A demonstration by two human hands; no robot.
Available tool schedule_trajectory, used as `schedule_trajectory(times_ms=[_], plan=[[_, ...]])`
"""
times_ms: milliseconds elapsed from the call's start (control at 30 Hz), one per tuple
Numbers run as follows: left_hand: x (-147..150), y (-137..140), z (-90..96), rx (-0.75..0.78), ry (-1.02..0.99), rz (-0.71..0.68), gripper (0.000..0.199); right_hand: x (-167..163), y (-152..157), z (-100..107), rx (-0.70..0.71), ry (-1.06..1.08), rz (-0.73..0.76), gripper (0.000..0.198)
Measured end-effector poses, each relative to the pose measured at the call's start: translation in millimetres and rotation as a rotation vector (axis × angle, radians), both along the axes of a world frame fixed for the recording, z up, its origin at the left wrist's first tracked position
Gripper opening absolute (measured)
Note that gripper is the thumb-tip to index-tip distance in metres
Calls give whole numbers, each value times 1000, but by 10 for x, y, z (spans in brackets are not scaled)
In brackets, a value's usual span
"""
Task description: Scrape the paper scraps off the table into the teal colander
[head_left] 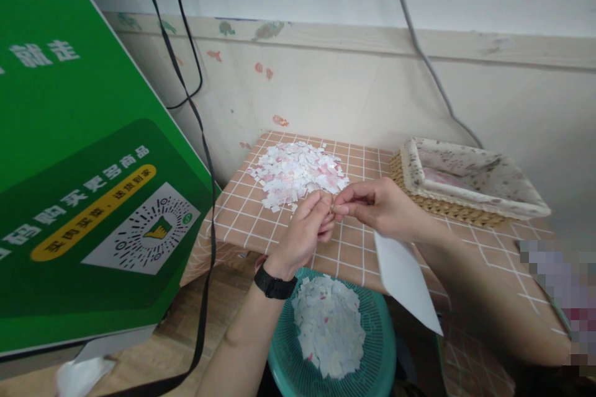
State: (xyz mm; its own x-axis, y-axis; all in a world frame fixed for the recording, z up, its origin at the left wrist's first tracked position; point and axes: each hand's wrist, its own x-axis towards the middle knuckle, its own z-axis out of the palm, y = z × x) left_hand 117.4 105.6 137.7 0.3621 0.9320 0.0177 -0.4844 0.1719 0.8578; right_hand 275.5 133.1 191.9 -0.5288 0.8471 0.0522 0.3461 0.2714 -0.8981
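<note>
My left hand (311,223) is closed, its thumb and fingers pinched together over the front of the table. Meeting it fingertip to fingertip, my right hand (372,206) is pinched as well. Whatever small thing sits between the fingertips is too small to name. Just behind the hands lies a heap of small white and pinkish paper pieces (298,167). Below them, a green plastic basket (379,335) holds more paper pieces (328,329). Under my right wrist, a white sheet (403,276) hangs over the table's edge.
A checked brown cloth covers the table (358,254). At the back right stands a cloth-lined wicker basket (470,205). On the left rises a green printed panel (93,155), with a black strap (212,248) hanging before it. A wall (335,93) closes off the back.
</note>
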Motion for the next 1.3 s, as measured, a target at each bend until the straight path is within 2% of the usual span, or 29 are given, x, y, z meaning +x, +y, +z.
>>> schedule_trajectory(times_ms=[333,800,1067,1167,1300], plan=[[10,-1,-3,51,44,15,28,7,1,12,-14,26,24,25],[7,9,-16,44,54,5,26,21,18,4,-9,35,69,25],[-42,31,-50,26,106,-50,27,19,17,-25,74,-57,75,20],[-39,29,-48,48,146,-12,27,22,22,-56,111,-78,47,20],[-28,30,-67,149,233,117,25,23,16,-138,183,-121,-17,19]])
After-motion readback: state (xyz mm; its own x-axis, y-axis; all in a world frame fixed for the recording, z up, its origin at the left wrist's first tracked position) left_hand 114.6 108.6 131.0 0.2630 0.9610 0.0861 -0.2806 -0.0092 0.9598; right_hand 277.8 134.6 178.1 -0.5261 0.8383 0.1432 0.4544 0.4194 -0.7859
